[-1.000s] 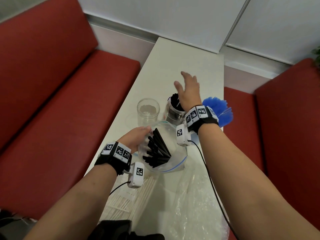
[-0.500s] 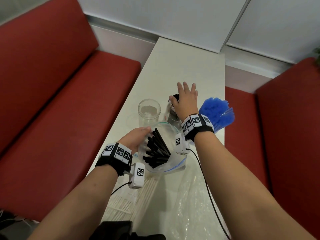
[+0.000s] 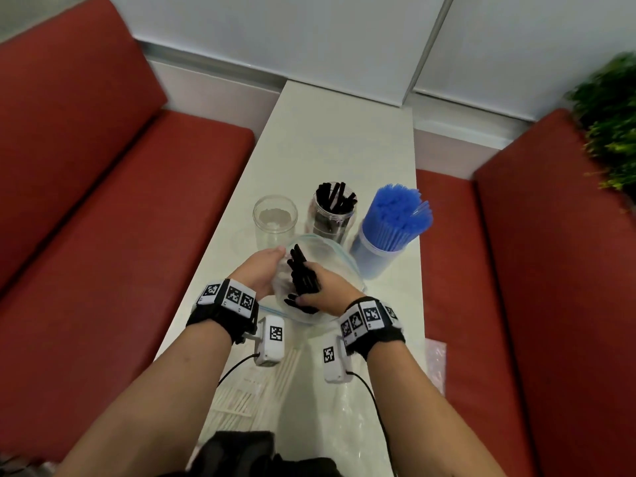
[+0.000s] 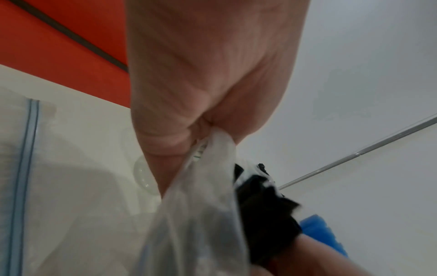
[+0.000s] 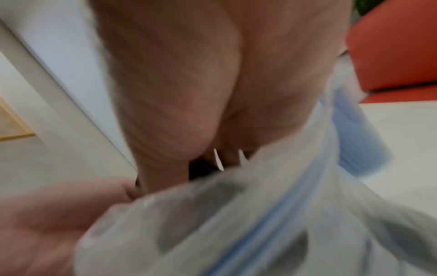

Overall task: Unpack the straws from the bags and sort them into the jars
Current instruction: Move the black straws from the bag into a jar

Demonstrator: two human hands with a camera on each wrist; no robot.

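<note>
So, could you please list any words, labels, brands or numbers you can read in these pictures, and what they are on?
No readable text in any view.
Wristbands and wrist cameras: black-and-white square code markers only, no letters or digits.
Jars, bag, straws: no labels visible.
Both wrist views: too blurred to show any print.

Head view looks steeply down from above and behind both forearms along the tabletop (image 3: 330, 139) toward the far wall, wide angle. Left wrist view sits close under the left hand (image 4: 208, 74), facing along it toward the wall. Right wrist view, blurred, sits just as close under the right hand (image 5: 203, 74). All three share the clear bag (image 3: 330, 256) and black straws (image 3: 304, 275).
</note>
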